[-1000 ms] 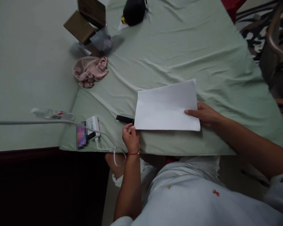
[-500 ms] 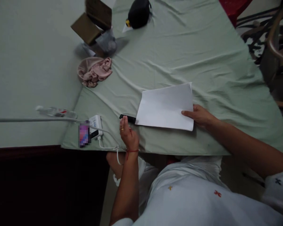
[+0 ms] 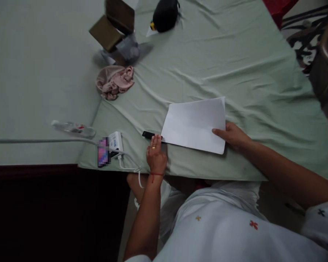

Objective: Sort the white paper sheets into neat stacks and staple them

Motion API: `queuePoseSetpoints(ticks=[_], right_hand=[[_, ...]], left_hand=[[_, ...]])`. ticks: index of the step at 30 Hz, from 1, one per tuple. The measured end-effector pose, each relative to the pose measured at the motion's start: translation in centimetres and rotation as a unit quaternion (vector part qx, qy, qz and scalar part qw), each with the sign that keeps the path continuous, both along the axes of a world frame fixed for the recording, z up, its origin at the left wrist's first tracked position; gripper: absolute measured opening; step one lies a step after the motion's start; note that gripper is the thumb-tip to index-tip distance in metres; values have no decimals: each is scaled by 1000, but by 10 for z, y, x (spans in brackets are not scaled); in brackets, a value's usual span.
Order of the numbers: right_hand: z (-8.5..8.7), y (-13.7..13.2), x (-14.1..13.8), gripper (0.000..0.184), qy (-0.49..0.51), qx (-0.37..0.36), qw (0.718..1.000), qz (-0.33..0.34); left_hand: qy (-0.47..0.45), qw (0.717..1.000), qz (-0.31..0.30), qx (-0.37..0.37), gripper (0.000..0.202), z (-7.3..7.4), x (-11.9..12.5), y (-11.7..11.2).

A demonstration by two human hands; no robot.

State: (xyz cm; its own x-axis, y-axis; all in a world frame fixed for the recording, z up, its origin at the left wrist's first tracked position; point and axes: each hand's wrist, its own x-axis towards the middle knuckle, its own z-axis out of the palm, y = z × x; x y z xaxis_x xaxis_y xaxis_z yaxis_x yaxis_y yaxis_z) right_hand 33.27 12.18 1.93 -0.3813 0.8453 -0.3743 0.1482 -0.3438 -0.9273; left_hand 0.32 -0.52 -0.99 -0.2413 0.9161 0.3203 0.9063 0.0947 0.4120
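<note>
A white sheet of paper (image 3: 195,123) lies on the pale green bedsheet (image 3: 207,62) near its front edge. My right hand (image 3: 233,136) grips the paper's lower right edge, thumb on top. A small black stick-like object (image 3: 149,135) lies just left of the paper's lower left corner. My left hand (image 3: 156,156) rests on the sheet below it, fingers stretched out flat, fingertips touching or nearly touching the black object and the paper's corner. It holds nothing.
A white charger (image 3: 116,140) with a cable and a blurred phone (image 3: 103,156) sit at the front left corner. Farther back are a pink cloth (image 3: 114,82), an open cardboard box (image 3: 112,25) and a black bag (image 3: 165,14). A plastic bottle (image 3: 72,128) lies left; a chair (image 3: 325,62) stands right.
My left hand let go of the paper's lower left corner, lifted, and came down flat by the black object. The paper turned slightly under my right hand.
</note>
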Motion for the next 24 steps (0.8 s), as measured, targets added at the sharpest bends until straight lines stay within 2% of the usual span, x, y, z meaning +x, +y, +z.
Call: queuePoseSetpoints(ticks=[2,4,8,11,13,16,19,24], right_hand=[[-1,2,2,28,-24,40,999,1],[-1,7,9,31,-29,61,998,-9],[-2,24,33,34,-74,101,992,-25],[-3,36,49,28,-145,184,970,-68],[-3,40,53,29,-187,217,954,-87],[-3,40,52,37,-215,233,945,-81],[-3,39,50,39,-217,243,943,-74],[0,39,51,30,-213,249,943,-58]], left_hand=[[-9,1000,-25,1,76,1,-4,-4],[-22,999,-24,25,75,2,-4,-14],[-28,996,42,69,70,-2,10,-45],[-30,997,57,31,55,-11,24,-62],[-12,998,66,9,47,-18,31,-65],[13,995,91,24,46,-24,38,-63],[20,995,92,36,46,-24,40,-60],[23,994,101,31,46,-20,43,-59]])
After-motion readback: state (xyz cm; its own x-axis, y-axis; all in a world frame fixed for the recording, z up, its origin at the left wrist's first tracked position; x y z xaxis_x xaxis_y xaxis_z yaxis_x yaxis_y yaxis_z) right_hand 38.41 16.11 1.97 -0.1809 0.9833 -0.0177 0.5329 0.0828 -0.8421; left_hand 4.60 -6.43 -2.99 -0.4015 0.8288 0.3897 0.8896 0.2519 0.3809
